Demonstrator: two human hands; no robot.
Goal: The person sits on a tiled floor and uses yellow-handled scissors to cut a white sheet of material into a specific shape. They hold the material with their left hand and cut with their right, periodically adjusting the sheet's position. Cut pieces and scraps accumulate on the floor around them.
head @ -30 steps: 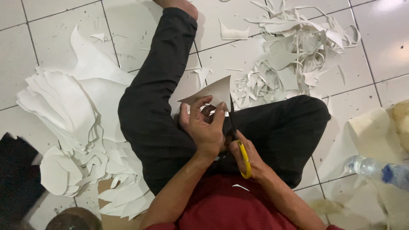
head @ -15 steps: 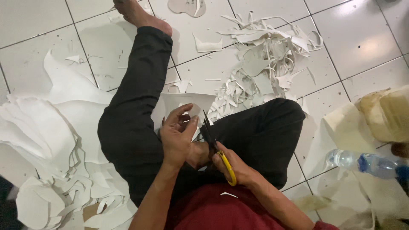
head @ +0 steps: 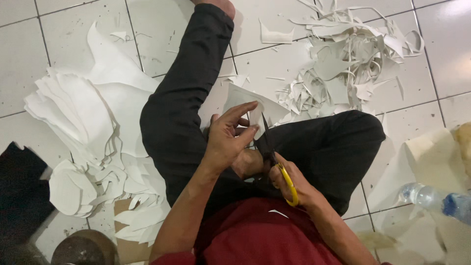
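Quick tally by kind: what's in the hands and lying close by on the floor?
Yellow-handled scissors, in the right hand: 1
White sheet being cut, in the left hand: 1
Stack of white cut pieces: 1
Heap of white offcuts: 1
Plastic bottle: 1
Total: 5

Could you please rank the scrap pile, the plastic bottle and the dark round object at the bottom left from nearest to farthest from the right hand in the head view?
From the right hand:
1. Plastic bottle, lying to its right on the floor.
2. Scrap pile, ahead, beyond the knee.
3. Dark round object, far across at the bottom left.
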